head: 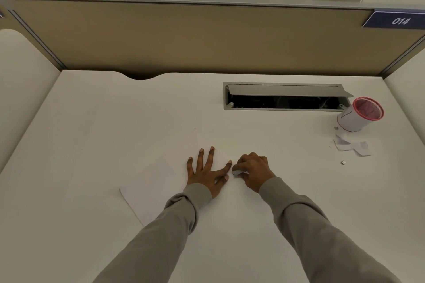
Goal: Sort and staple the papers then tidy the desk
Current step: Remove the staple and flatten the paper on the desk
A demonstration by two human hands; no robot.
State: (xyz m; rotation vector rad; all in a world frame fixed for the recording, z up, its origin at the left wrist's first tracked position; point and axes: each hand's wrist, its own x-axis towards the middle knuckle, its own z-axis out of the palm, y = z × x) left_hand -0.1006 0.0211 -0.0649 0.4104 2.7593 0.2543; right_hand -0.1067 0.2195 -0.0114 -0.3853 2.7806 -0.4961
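A white sheet of paper is lying flat and skewed on the white table, near its front middle. The paper is being pressed down by the left hand, whose fingers are spread wide and flat on it, with nothing gripped. Just beside that hand, the right hand is being held curled over a small grey stapler, which is being pinched at the paper's right corner; only the stapler's front end is seen, the rest being hidden under the hand. Both arms are being covered by grey sleeves. Well apart, at the table's far right, a white pen cup with a red mesh rim is tilted, and torn paper scraps are scattered just in front of it. An open grey cable hatch is set into the table behind. A plate numbered 014 is fixed to the partition.
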